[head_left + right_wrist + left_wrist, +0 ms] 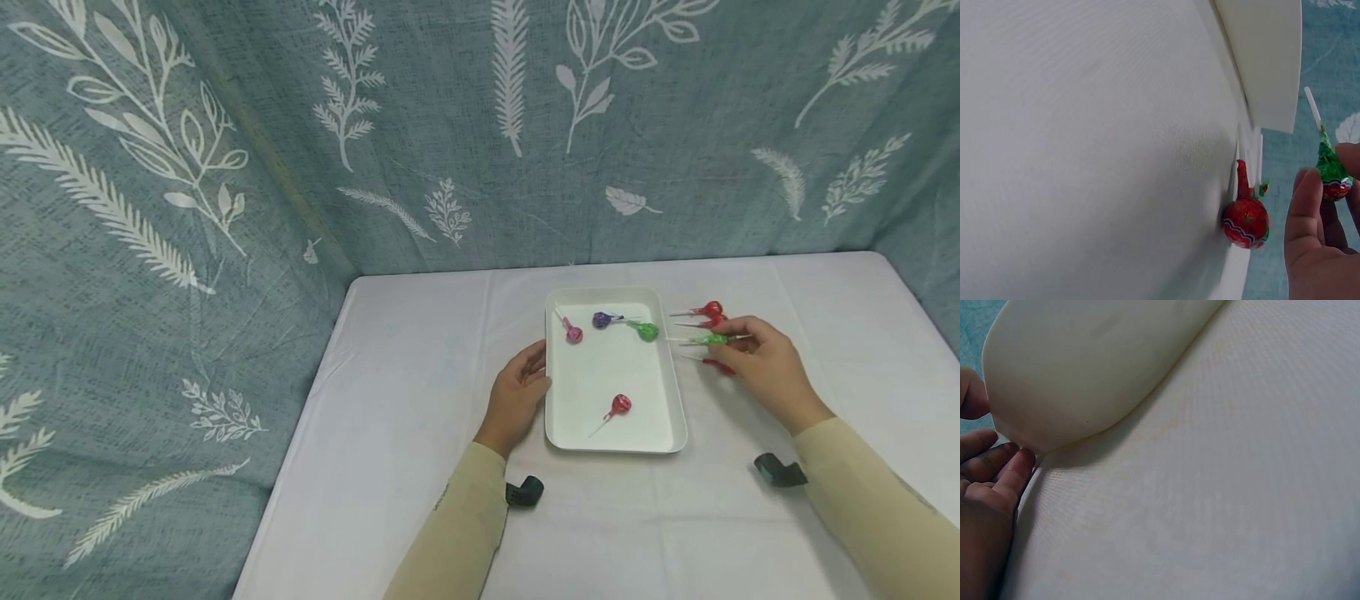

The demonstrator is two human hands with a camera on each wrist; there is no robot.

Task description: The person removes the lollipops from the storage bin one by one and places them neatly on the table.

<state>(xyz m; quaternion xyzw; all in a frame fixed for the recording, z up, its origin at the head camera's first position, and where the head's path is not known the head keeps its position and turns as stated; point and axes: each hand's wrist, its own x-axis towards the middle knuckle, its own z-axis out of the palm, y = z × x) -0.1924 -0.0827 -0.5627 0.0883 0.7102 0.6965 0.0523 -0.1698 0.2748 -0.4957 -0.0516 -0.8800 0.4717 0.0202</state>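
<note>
Green-and-red wrapped lollipop (pixel 1329 161), thin white stick (pixel 1312 106)

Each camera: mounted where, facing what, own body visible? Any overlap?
Head: worn on head, facing forward and down at tray; left hand, right hand, sleeves show.
Left wrist: on that wrist, facing the tray's outside; left hand at left edge.
Right wrist: on that wrist, facing a green lollipop; right hand pinches it.
Shared, head and right wrist: tray, right hand, green lollipop.
</note>
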